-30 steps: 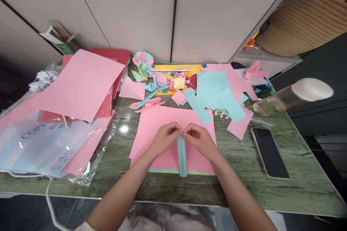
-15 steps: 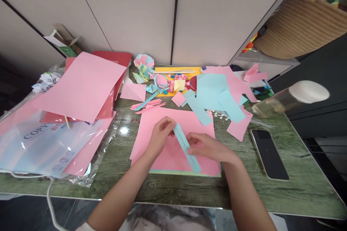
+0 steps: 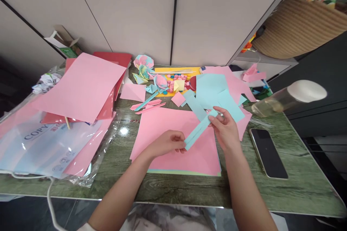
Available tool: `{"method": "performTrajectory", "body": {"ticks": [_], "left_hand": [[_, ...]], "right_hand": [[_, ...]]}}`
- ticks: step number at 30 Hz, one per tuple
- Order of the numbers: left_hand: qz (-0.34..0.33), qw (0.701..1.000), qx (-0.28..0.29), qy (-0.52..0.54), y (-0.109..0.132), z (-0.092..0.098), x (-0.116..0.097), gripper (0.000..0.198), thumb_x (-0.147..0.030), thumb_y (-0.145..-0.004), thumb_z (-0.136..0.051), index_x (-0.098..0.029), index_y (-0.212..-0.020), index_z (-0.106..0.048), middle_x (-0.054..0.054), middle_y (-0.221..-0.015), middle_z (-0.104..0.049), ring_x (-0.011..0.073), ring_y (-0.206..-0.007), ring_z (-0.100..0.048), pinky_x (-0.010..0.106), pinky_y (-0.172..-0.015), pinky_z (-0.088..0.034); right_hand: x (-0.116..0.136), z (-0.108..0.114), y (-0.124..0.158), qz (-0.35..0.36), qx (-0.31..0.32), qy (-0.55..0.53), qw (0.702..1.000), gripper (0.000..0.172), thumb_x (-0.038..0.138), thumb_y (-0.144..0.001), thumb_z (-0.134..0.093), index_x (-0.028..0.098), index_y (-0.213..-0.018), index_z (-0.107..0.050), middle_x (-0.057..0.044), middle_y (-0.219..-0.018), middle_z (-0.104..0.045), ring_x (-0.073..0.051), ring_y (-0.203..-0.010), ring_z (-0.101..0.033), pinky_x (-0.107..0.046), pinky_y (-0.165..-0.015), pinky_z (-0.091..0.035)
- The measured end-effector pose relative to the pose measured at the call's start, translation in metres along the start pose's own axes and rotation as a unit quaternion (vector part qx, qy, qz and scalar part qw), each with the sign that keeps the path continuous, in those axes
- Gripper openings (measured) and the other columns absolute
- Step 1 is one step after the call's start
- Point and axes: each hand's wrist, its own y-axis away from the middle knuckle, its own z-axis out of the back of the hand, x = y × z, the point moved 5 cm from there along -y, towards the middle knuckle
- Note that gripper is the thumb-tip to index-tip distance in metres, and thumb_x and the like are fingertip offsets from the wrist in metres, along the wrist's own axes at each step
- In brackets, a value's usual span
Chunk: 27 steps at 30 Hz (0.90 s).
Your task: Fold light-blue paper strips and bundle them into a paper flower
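A folded light-blue paper strip (image 3: 199, 130) with a lengthwise crease is held slanting above a stack of pink paper (image 3: 162, 130). My left hand (image 3: 169, 142) pinches its lower left end. The upper right end sits between the thumb and fingers of my right hand (image 3: 223, 126). Beyond the stack lie folded pink paper strips (image 3: 151, 107) and another blue strip (image 3: 146, 101). Light-blue paper sheets (image 3: 211, 88) lie behind my right hand, which partly covers them.
On the left are a plastic paper pack (image 3: 48, 144) and a loose pink sheet (image 3: 84, 83). Folded paper flowers (image 3: 143, 63) and small pink balls (image 3: 176, 77) are at the back. To the right are a phone (image 3: 268, 153) and a clear bottle with a white lid (image 3: 306, 92).
The strip has swung round, its far end now pointing right instead of left. My right hand has risen to that end, while my left hand has moved nearer, to the lower end.
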Motion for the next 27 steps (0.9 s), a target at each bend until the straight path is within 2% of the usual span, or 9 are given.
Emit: {"method": "performTrajectory", "body": {"ticks": [2,4,6,8,11,20,27], "left_hand": [[-0.017,1.000,-0.015,0.012,-0.001,0.000,-0.001,0.011,-0.026,-0.069,-0.054,-0.015,-0.069,-0.056,0.003,-0.067,-0.062,0.0135,-0.065,-0.056,0.022,-0.054,-0.037],[-0.048,0.995,-0.068,0.046,-0.002,0.005,-0.003,0.011,-0.026,-0.069,-0.055,-0.015,-0.067,-0.056,0.003,-0.066,-0.062,0.0126,-0.063,-0.055,0.023,-0.057,-0.037],[-0.069,0.987,-0.114,0.092,-0.003,0.010,-0.004,0.012,-0.026,-0.068,-0.057,-0.015,-0.065,-0.055,0.003,-0.065,-0.061,0.0119,-0.062,-0.055,0.024,-0.060,-0.037],[-0.071,0.980,-0.134,0.130,-0.003,0.013,-0.004,0.013,-0.026,-0.067,-0.058,-0.015,-0.065,-0.054,0.003,-0.065,-0.061,0.0118,-0.061,-0.055,0.024,-0.060,-0.037],[-0.065,0.976,-0.134,0.160,-0.003,0.013,-0.004,0.014,-0.026,-0.066,-0.060,-0.015,-0.063,-0.052,0.002,-0.062,-0.060,0.0122,-0.060,-0.055,0.024,-0.060,-0.037],[-0.039,0.967,-0.097,0.231,-0.003,0.007,-0.002,0.015,-0.024,-0.066,-0.061,-0.015,-0.062,-0.049,-0.001,-0.055,-0.056,0.0118,-0.059,-0.056,0.022,-0.057,-0.035],[-0.026,0.976,-0.075,0.203,-0.002,0.006,-0.002,0.012,-0.025,-0.067,-0.058,-0.014,-0.065,-0.054,0.003,-0.061,-0.058,0.0105,-0.058,-0.052,0.023,-0.057,-0.035]], "right_hand": [[0.002,-0.007,0.004,0.017,-0.010,-0.024,1.000,0.045,0.037,-0.075,-0.056,0.029,-0.116,-0.040,0.001,-0.077,-0.056,-0.011,-0.062,-0.055,-0.031,-0.067,-0.045],[0.006,-0.014,0.009,0.048,0.006,-0.025,0.998,0.041,0.037,-0.078,-0.052,0.033,-0.116,-0.038,-0.001,-0.094,-0.056,-0.012,-0.069,-0.057,-0.032,-0.070,-0.045],[0.011,-0.026,0.016,0.085,0.077,0.021,0.993,0.027,0.033,-0.077,-0.055,0.030,-0.103,-0.049,-0.002,-0.095,-0.054,-0.013,-0.074,-0.056,-0.031,-0.072,-0.044],[0.015,-0.040,0.024,0.118,0.170,0.084,0.975,0.011,0.029,-0.075,-0.058,0.025,-0.086,-0.058,-0.002,-0.086,-0.054,-0.015,-0.078,-0.054,-0.032,-0.073,-0.044],[0.016,-0.053,0.035,0.144,0.251,0.136,0.948,0.007,0.027,-0.076,-0.057,0.024,-0.080,-0.063,-0.004,-0.081,-0.054,-0.017,-0.081,-0.053,-0.033,-0.074,-0.044],[0.016,-0.056,0.039,0.196,0.265,0.206,0.921,0.015,0.026,-0.073,-0.061,0.031,-0.086,-0.067,-0.004,-0.091,-0.051,-0.018,-0.090,-0.050,-0.035,-0.081,-0.043],[0.016,-0.057,0.042,0.213,0.266,0.239,0.909,0.015,0.026,-0.080,-0.052,0.030,-0.082,-0.067,-0.005,-0.091,-0.047,-0.018,-0.088,-0.049,-0.034,-0.076,-0.044]]}}
